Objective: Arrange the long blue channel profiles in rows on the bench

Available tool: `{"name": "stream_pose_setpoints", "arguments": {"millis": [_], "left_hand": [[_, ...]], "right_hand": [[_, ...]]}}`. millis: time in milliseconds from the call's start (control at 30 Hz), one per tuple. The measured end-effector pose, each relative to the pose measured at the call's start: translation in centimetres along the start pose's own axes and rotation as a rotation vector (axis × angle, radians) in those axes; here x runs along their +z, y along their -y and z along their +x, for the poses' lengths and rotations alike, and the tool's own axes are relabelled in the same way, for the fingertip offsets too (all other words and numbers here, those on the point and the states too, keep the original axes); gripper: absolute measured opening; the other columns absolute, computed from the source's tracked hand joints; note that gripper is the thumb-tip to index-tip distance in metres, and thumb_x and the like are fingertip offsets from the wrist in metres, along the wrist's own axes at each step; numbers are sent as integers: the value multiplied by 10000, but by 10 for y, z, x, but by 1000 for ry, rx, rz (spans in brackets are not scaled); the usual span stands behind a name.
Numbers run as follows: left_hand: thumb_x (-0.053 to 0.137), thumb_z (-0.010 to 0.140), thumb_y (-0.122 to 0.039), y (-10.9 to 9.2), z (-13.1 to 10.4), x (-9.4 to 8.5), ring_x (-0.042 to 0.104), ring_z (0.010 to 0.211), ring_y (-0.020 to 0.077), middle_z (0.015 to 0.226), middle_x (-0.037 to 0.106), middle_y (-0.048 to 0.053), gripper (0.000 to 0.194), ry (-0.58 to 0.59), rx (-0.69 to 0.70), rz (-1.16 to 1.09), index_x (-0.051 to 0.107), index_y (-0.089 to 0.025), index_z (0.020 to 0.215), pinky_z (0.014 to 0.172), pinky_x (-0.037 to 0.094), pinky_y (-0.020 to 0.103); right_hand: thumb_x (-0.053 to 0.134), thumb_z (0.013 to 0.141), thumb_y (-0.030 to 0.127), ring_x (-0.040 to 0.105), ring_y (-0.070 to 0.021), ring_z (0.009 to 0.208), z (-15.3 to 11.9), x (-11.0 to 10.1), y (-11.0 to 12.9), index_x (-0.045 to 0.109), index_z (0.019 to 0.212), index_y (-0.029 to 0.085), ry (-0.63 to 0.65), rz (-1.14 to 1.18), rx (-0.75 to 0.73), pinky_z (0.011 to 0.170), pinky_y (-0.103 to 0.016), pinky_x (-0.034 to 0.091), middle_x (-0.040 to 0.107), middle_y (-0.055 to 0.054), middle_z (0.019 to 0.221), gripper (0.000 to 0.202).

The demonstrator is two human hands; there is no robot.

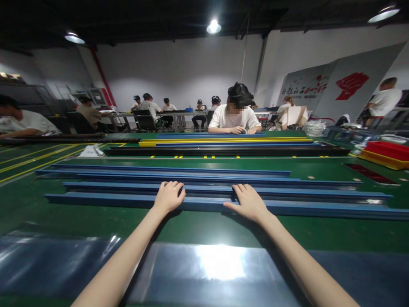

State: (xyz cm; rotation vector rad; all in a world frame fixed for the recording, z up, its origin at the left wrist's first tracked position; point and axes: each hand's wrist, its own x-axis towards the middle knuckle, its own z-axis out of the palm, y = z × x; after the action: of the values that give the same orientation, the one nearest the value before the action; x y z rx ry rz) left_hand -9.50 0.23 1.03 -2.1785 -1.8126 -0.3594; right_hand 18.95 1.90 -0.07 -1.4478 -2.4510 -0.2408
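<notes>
Several long blue channel-shaped rails lie side by side across the green table. My left hand (169, 197) is on the nearest blue rail (204, 205), left of its middle, with fingers bent over the far wall and thumb at the near side. Farther right, my right hand (249, 201) grips the same rail, fingers over its far wall and thumb stretched along the near edge. The fingertips of both hands are partly hidden behind that wall. Just beyond lies another blue rail (204, 181).
Clear plastic sheeting (172, 273) covers the table's near edge. Behind the blue rails lie a black rail (223, 151) and a yellow rail (223, 140). A phone (370, 174) and a red bin (386, 152) are at right. A co-worker (234, 113) sits opposite.
</notes>
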Motion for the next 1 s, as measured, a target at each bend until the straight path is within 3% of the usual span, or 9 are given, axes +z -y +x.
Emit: {"name": "stream_pose_setpoints", "arguments": {"millis": [233,733,1000], "left_hand": [[326,850,-294,7,13,8,569,927,221,970,648,86,355,16,5,9,612,-162,1012,820,385,350],[368,802,-228,33,59,36,565,880,224,929,643,88,319,-13,10,30,618,-164,990,792,410,351],[350,818,-231,35,68,35,546,888,223,925,622,91,307,43,-28,55,607,-165,973,818,406,351]], "right_hand": [[261,760,725,505,-302,948,12,3,-4,546,1130,120,1,-17,-1,840,-410,353,581,-160,1019,764],[260,780,702,489,-285,915,70,28,-19,535,1152,82,-6,-72,-32,828,-385,334,579,-168,976,773],[244,778,709,490,-279,894,78,29,-17,539,1126,83,-2,-42,-24,821,-386,337,576,-162,947,775]]}}
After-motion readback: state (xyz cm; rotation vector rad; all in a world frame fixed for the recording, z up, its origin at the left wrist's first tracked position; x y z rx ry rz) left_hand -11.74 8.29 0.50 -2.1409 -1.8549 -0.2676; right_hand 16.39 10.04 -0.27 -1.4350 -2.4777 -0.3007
